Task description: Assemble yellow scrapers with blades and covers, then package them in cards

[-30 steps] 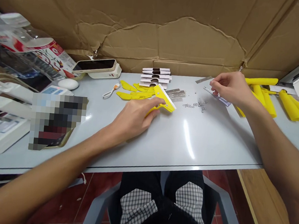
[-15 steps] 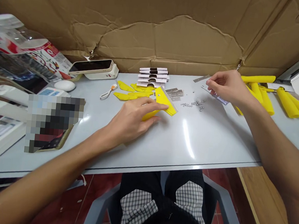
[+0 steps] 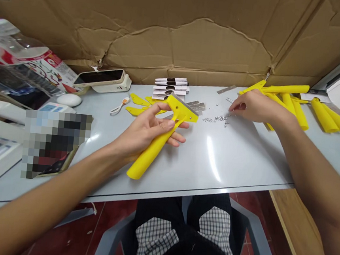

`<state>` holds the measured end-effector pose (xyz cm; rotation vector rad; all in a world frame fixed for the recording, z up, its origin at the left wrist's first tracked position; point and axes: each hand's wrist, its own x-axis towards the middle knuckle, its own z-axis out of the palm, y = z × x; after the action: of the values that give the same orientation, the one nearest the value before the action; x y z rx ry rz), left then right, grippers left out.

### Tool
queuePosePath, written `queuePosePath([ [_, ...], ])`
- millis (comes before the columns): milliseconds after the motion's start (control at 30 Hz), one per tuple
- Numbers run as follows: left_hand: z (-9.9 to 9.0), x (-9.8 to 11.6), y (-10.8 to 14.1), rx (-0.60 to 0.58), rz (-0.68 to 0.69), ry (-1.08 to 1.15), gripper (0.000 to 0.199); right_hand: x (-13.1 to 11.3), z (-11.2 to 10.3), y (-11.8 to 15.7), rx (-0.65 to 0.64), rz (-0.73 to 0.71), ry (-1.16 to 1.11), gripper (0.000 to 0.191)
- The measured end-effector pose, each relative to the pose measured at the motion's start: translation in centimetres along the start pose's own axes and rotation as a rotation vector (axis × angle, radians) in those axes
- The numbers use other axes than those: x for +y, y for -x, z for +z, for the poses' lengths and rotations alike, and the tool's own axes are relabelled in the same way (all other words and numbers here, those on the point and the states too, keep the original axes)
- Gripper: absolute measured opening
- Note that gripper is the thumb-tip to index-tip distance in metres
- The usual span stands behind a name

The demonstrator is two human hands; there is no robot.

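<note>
My left hand (image 3: 148, 131) is closed around the handle of a yellow scraper (image 3: 151, 151). The scraper's wide head points up and away, with a metal blade along its far edge and a screw in its right side. Over at the edge of a pile of small screws (image 3: 216, 119) is my right hand (image 3: 251, 105), fingertips pinched together at the table. Whether a screw is between them I cannot make out. Beside those fingers shows the thin metal shaft of a tool, probably a screwdriver (image 3: 229, 100); the hand hides the rest.
Flat yellow plates (image 3: 135, 111) and metal blades (image 3: 198, 105) lie behind the scraper, near stacked white packets (image 3: 170, 87). More yellow scraper parts (image 3: 296, 110) lie at right. Phones (image 3: 99, 77), a white mouse (image 3: 69, 99) and bottles (image 3: 44, 65) stand left. Cardboard (image 3: 195, 46) walls the back.
My left hand has turned the scraper over, so its handle now points toward me. My right hand has dropped down and left to the screws.
</note>
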<state>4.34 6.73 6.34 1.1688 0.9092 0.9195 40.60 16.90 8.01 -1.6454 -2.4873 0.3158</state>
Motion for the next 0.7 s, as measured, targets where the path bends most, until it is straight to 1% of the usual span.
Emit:
queuePosePath([
  [100,0.7,-0.2,-0.2,0.039,-0.141,0.123,0.04,0.2,0.4,-0.3,-0.037,0.008,0.026,0.021],
  [167,1.1,-0.5,-0.3,0.028,-0.198,0.148,0.036,0.5,0.7,-0.6,-0.058,0.0,0.021,0.023],
  [300,1.4,-1.1,-0.5,-0.01,-0.244,0.126,0.033,1.0,0.9,-0.9,-0.088,-0.007,0.016,0.02],
  [367,1.2,-1.4,-0.6,-0.027,-0.238,0.116,0.033,0.7,0.8,-0.8,-0.065,-0.015,0.004,0.017],
  [400,1.1,-1.5,-0.6,-0.037,-0.225,0.112,0.033,0.4,0.8,-0.7,-0.028,-0.029,-0.015,0.015],
  [467,0.8,-2.0,-0.7,-0.068,-0.187,0.101,0.035,-0.9,1.0,-0.5,0.093,-0.096,-0.094,0.011],
  [533,0.6,-2.5,-0.7,-0.113,-0.138,0.086,0.04,-2.8,1.7,-0.1,0.219,-0.219,-0.223,0.008],
  [567,0.5,-2.8,-0.7,-0.133,-0.116,0.074,0.041,-4.0,2.2,0.2,0.263,-0.29,-0.297,0.008],
  [667,0.5,-3.2,-0.6,-0.164,-0.06,0.038,0.043,-7.4,4.1,1.0,0.315,-0.455,-0.442,0.012],
  [700,0.5,-3.3,-0.6,-0.167,-0.05,0.023,0.043,-8.4,4.7,1.2,0.327,-0.48,-0.469,0.013],
])
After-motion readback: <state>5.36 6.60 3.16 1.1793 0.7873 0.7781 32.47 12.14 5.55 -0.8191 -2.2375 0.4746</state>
